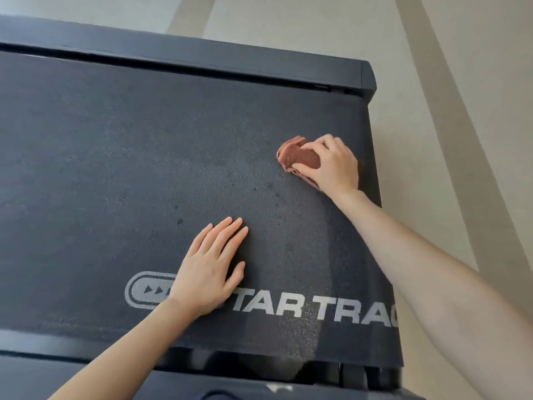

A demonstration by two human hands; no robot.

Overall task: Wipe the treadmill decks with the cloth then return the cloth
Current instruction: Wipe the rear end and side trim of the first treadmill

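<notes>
Head view: right hand (328, 166) clutches the cloth (297, 157), probably soft, light, best held wadded, by the treadmill deck (115, 140) edge; left hand (207, 272) rests there, fingers (230, 230) straight.

Head camera looks steeply down, close above treadmill deck (144, 168).

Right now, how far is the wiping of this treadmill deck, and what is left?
Partway, it seems. Done: a streaky swath near the right edge of the treadmill deck looks wiped. In hand: the right hand grips the bunched reddish cloth on it; the left hand rests flat there. Left: dark spots show mid-deck, and the cloth is not yet returned.
</notes>
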